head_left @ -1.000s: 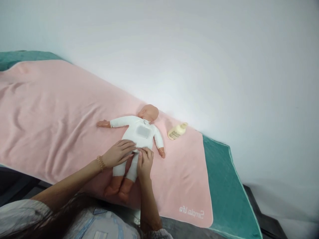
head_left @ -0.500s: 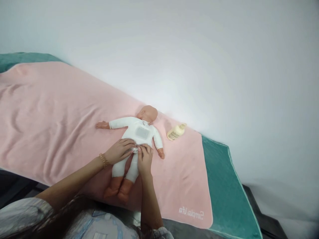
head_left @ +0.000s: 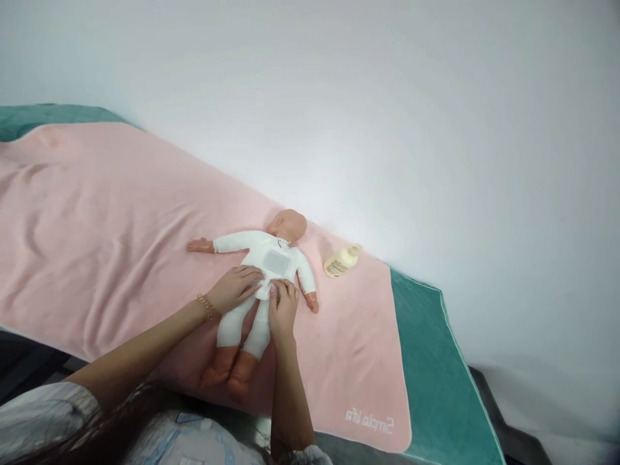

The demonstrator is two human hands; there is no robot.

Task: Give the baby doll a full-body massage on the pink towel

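A doll (head_left: 277, 261) with a white cloth body and bare plastic head, hands and lower legs lies on a pink blanket (head_left: 130, 194), its head toward the wall and turned aside. My left hand (head_left: 236, 289), with a bracelet at the wrist, rests on the doll's lower belly, fingertips closed on the white cloth there. From the other side my right hand (head_left: 283, 306) pinches the same cloth, close to the left fingertips. Between the hands a small piece of the white cloth shows.
A pale yellow bottle (head_left: 341, 261) lies on the blanket right of the doll, near the wall (head_left: 387, 129). Green cloth (head_left: 431, 342) shows under the blanket at the right. A dark frame (head_left: 518, 439) stands at lower right.
My fingers have shifted slightly on the cloth at the doll's belly, and more of it shows between my hands. The doll and bottle appear a little lower in view.
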